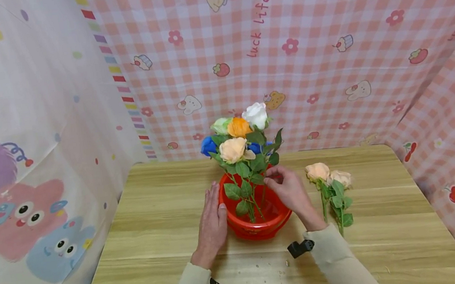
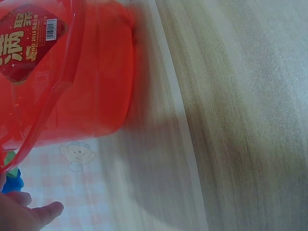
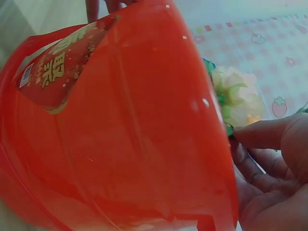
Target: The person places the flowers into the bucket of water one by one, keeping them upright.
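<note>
A red plastic bucket (image 1: 260,229) holds several artificial roses with green leaves: a peach rose (image 1: 233,150), an orange rose (image 1: 239,127), a white rose (image 1: 255,115), a pale green rose (image 1: 221,126) and blue roses (image 1: 208,145). My left hand (image 1: 212,218) rests along the bucket's left side, fingers extended. At the right rim, my right hand (image 1: 292,192) has its thumb and fingertips bent together, pinching a rose by its greenery; green shows at the fingertips in the right wrist view. Which bloom belongs to that stem is hard to tell.
Two peach roses (image 1: 318,172) with leafy stems lie on the wooden table (image 1: 157,228) right of the bucket. Small bits (image 1: 287,263) are scattered in front of it. A checked pink cloth (image 1: 195,31) hangs behind, and a white patterned cloth (image 1: 58,135) hangs at left.
</note>
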`<state>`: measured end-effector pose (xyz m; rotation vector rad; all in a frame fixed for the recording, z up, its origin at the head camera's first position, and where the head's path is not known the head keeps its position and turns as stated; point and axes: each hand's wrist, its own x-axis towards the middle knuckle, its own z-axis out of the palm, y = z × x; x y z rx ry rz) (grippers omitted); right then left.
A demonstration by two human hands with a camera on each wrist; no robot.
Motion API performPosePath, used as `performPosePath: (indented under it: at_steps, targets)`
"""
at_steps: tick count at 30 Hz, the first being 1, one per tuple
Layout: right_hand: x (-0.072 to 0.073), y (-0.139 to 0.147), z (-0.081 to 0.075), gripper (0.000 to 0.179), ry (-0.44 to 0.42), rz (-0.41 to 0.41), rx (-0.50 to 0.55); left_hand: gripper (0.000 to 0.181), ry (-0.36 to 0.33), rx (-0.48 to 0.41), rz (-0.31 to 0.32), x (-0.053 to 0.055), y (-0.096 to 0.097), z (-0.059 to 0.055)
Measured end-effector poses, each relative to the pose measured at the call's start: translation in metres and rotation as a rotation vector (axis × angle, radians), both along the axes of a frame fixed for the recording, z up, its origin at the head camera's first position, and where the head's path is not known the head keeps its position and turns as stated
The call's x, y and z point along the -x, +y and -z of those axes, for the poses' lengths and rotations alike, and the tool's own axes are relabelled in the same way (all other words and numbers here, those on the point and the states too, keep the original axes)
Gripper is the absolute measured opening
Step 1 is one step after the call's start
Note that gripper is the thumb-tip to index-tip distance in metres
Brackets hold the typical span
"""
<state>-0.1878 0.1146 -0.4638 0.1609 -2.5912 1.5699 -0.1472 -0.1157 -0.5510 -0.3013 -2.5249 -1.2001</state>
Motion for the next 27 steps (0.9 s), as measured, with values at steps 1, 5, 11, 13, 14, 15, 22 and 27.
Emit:
performPosePath:
  at_steps: [1,5,11,13,14,15,22,27]
  targets:
    - [0.0,-0.001,0.0,0.016,-0.001,0.007,-0.012,0.056,0.002,0.001,0.0,0.0,0.0,0.0]
    - [0.002,-0.006,0.002,0.014,0.004,0.024,-0.065,0.056,0.018,0.002,-0.001,0.0,0.0,0.0]
    - [0.004,-0.011,0.004,0.013,0.005,0.043,-0.132,0.055,0.038,0.006,-0.01,0.001,0.0,0.002]
    - [0.005,-0.012,0.004,0.013,0.002,0.047,-0.151,0.055,0.036,0.005,-0.01,0.001,0.0,0.002]
    - [0.005,-0.013,0.004,0.013,0.001,0.048,-0.161,0.055,0.032,0.003,-0.009,0.001,0.0,0.002]
    - [0.006,-0.013,0.003,0.013,0.0,0.048,-0.17,0.055,0.03,0.002,-0.008,0.001,0.0,0.002]
    - [0.009,-0.017,0.004,0.009,-0.023,0.035,-0.245,0.056,0.015,-0.007,-0.003,0.0,0.0,0.0]
    - [0.011,-0.02,0.005,0.007,-0.022,0.023,-0.28,0.055,0.009,-0.007,0.0,0.0,0.001,0.0]
